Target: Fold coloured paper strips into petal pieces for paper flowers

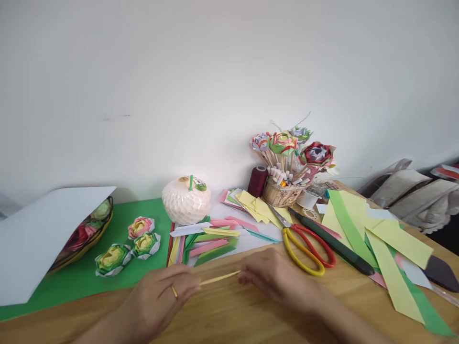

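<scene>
A thin yellow paper strip (219, 277) stretches between my two hands, low over the wooden table. My left hand (163, 296) wears a ring and pinches the strip's left end. The right end is pinched in the closed fingers of my right hand (272, 277). Just beyond my hands, folded strips in pink, green, white and yellow (211, 239) lie on white paper. Scissors with red and yellow handles (304, 248) lie right of them, beside a dark green cutter (333, 241).
Paper flowers (145, 244) sit on green paper (124, 210) at the left, near a basket (89, 239) partly under a white sheet (53, 234). Behind stand a white textured ball (186, 203), a maroon thread spool (257, 181) and a flower pot (281, 193). Paper pieces (398, 243) cover the right.
</scene>
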{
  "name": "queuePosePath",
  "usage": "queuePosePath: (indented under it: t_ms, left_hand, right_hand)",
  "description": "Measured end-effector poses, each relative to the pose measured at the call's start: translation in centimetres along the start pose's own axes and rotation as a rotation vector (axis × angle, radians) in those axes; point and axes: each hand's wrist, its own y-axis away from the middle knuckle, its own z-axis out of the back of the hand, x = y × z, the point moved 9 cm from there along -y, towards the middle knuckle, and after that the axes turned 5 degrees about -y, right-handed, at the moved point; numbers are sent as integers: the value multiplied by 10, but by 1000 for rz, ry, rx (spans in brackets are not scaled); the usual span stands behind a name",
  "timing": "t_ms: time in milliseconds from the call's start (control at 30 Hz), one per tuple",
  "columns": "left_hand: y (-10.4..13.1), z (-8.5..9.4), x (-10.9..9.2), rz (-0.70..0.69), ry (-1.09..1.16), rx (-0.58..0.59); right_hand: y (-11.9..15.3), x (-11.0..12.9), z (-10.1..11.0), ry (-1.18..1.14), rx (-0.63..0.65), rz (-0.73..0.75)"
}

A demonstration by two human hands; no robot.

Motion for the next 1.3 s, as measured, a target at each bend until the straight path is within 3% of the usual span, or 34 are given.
queuePosePath:
  t_ms: [133, 300, 433, 567, 867, 1033, 1133, 1300]
  left_hand:
    - [4, 13, -1, -42, -221, -67]
    - [12, 33, 2, -106, -602, -161]
    - [23, 31, -1, -120, -737, -111]
    - [26, 20, -3, -61, -713, -1]
    - [19, 7, 31, 246, -723, 142]
    - [22, -2, 43, 339, -695, 205]
    - [23, -9, 49, 363, -682, 245]
    - [22, -9, 49, 343, -648, 267]
  right_hand:
    - [0, -20, 20, 61, -204, -87]
    - [-1, -50, 35, 211, -354, -186]
    - [-10, -58, 27, 361, -327, -192]
    - [-24, -58, 17, 491, -264, -184]
    - [-40, -48, 9, 609, -154, -147]
    - [-40, -18, 14, 487, -127, -184]
    - [-44, -18, -9, -30, 52, -450]
    - [-62, -10, -50, -242, 190, -566]
